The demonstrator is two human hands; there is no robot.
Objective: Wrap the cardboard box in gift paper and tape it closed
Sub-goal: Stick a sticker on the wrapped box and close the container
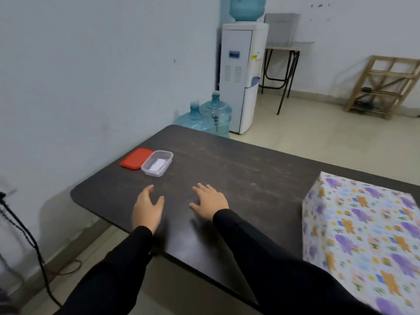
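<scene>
At 4 o'clock in the view, standing on the right end of the dark brown rectangular table: the large cardboard box, every visible face covered in white gift paper printed with purple, orange and blue cartoon figures, cut off by the right and bottom edges of the picture. Well apart from it, toward 9 o'clock, both hands over the near-left part of the tabletop, reaching out of long black sleeves. Left hand turned thumb-up, fingers loosely curved and apart, gripping nothing. Right hand at 3 o'clock of the left, palm down, fingers straight and spread, likewise empty; lying on the surface or just above it, impossible to tell. At 12 o'clock of the left hand, near the table's far-left edge, a clear rectangular open-topped plastic container with a white slip inside, and just beside it at 9 o'clock a flat red plastic lid. Beyond the table at 12 o'clock, a white floor-standing water dispenser topped by a blue bottle, with 2 blue water jugs on the floor at its 7 o'clock. At 2 o'clock by the far wall, a pale wooden slatted rack. At 8 o'clock, a black cable trailing down to the floor.
</scene>
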